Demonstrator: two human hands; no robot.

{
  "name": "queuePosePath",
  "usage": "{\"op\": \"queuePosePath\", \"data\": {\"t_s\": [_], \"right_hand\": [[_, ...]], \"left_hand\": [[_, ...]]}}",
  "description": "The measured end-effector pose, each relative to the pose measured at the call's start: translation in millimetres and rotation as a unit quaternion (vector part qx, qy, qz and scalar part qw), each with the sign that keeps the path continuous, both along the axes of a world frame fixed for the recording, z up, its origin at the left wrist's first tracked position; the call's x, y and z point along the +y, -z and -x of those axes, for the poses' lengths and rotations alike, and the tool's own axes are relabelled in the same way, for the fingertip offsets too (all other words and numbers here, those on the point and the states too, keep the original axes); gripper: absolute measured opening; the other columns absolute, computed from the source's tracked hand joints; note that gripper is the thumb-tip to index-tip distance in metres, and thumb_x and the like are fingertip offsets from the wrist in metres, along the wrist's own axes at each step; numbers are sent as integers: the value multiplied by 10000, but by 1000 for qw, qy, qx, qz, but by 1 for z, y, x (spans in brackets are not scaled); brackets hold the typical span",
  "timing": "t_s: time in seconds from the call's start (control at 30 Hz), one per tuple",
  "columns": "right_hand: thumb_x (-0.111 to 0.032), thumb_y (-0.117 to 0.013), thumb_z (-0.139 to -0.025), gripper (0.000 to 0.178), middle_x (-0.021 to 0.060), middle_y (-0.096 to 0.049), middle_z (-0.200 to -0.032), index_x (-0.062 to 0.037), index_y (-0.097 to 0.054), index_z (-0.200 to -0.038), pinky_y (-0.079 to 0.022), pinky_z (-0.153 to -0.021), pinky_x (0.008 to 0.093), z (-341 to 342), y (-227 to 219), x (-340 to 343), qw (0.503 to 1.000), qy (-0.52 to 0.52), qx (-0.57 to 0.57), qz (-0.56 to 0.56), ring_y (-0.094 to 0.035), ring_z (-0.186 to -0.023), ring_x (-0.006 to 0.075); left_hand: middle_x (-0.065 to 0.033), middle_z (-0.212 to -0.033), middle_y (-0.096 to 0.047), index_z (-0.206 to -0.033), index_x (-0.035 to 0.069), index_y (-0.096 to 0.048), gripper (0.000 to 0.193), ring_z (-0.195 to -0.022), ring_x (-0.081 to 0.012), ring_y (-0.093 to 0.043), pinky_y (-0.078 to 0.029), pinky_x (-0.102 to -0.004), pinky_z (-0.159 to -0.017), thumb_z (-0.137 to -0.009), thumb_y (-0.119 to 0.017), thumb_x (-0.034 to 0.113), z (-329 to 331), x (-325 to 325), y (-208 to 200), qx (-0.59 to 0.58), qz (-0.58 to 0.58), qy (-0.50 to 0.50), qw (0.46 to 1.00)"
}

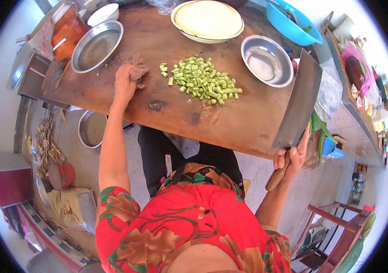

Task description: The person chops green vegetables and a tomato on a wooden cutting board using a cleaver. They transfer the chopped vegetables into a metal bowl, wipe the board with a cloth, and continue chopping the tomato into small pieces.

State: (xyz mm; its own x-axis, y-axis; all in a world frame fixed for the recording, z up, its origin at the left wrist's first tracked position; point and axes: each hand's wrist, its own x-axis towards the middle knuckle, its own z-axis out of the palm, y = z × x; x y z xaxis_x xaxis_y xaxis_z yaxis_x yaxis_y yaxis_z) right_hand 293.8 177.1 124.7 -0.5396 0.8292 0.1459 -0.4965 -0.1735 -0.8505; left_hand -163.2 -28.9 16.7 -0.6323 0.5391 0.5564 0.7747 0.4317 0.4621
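Observation:
My left hand (125,84) is closed on a crumpled grey-brown rag (138,70), pressed to the wooden tabletop (125,107) at the left. My right hand (295,159) grips a cleaver (299,100) at the table's right front edge. Its wide dark blade points up and away, while the wooden handle shows below my fingers. Between the hands lies a loose heap of chopped green vegetable pieces (205,79), with a few bits set apart at its left. Green leaves (319,126) show just beyond my right hand, partly behind the blade.
A metal basin (97,45) stands at the far left, beside an orange container (68,34). Farther back are a cream enamel basin (207,20) and a blue basin (289,22). A steel bowl (267,61) sits left of the blade. Another metal basin (93,128) is below the table.

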Motion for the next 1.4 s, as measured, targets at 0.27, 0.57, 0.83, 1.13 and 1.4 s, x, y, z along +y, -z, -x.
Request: {"op": "queuePosePath", "data": {"t_s": [0.27,0.57,0.83,1.13,1.4], "right_hand": [[-108,-644,-833,936,170,-613,-702,-119,-61,-1565,-403,-312,262,-12,0,16,999,39,29,-12,-450,-360,137],[-103,-611,-883,907,168,-620,-870,-149,-16,-1565,-403,-307,243,-16,13,19,999,6,43,-28,-466,-388,114],[-111,-637,-835,925,180,-604,-729,-98,-64,-1560,-400,-309,254,-15,9,21,999,14,36,-31,-460,-367,135],[-147,-667,-874,948,165,-581,-750,-124,-17,-1564,-389,-299,243,-27,5,26,997,38,55,-46,-430,-353,124],[-151,-672,-879,941,158,-560,-713,-133,-28,-1565,-380,-286,250,-46,11,34,995,59,74,-43,-400,-332,129]], "left_hand": [[-175,-1108,-595,-1076,35,-583,301,-1103,-391,-517,-390,-457,-986,-784,-647,4,-60,-40,5,-16,-19,-31,999],[-178,-1179,-562,-1120,38,-566,403,-1208,-425,-447,-292,-515,-1110,-729,-625,-37,-131,-30,14,-24,-26,-26,999],[-163,-1192,-549,-1110,48,-589,377,-1214,-453,-421,-290,-530,-1064,-742,-671,54,-204,-12,13,-27,-16,50,998],[-120,-1184,-538,-1093,73,-595,411,-1213,-418,-423,-334,-529,-982,-695,-697,95,-252,29,8,6,27,234,972],[-117,-1160,-515,-1110,76,-587,388,-1191,-395,-420,-353,-508,-954,-724,-622,53,-271,95,-8,39,85,355,930]]}}
